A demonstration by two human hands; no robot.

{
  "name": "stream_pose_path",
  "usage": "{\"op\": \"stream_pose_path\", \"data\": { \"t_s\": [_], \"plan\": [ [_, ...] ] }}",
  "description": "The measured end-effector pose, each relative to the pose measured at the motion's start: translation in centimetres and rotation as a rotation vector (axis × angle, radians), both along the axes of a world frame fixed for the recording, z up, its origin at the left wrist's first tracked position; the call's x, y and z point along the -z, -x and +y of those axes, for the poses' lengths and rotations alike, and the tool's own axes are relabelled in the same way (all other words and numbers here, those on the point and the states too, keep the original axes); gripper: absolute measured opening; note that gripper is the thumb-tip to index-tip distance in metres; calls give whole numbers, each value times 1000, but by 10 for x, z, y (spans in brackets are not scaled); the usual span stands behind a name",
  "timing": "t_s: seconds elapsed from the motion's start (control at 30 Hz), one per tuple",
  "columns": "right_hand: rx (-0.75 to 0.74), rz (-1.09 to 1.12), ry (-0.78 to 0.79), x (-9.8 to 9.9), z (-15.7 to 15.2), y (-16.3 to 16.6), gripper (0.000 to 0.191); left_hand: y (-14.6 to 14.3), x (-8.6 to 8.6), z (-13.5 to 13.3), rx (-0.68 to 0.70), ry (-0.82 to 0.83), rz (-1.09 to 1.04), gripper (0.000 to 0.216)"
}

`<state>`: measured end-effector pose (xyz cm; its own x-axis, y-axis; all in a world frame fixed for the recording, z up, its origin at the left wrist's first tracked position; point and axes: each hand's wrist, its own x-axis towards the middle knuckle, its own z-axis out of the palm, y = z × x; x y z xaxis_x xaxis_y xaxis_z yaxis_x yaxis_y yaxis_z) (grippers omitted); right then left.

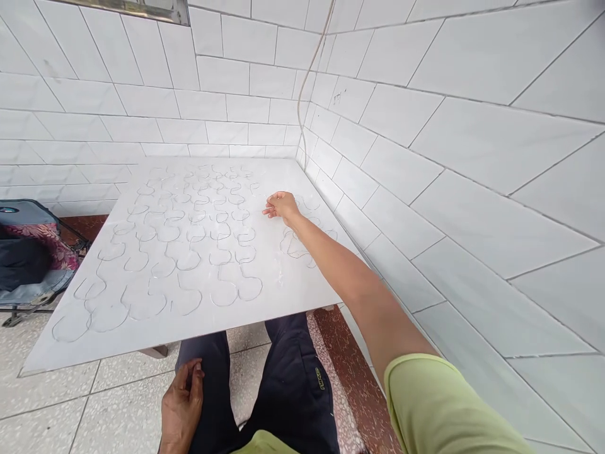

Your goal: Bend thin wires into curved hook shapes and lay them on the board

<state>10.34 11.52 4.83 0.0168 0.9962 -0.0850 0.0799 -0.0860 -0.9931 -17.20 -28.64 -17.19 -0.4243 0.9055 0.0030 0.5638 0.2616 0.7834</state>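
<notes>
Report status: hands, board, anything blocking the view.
Right hand over white board, fingers bent, grip unclear. Left hand low at left thigh. Thin dark curves spread across board; right forearm partly hides cluster at right.

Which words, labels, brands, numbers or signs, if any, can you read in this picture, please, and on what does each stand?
None reads with certainty.
Yellow lettering on the dark trousers: too small and blurred.
Dark marks on a wall tile: too faint to tell whether they are writing.
</notes>
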Motion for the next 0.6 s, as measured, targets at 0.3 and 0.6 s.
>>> {"op": "stream_pose_path", "data": {
  "t_s": [0.3, 0.6],
  "plan": [
    [91, -95, 109, 22, 87, 24, 18, 6, 3, 1, -53, 104, 17, 35],
    [169, -239, 192, 24, 114, 31, 16, 7, 6, 5, -63, 195, -3, 38]
  ]
}}
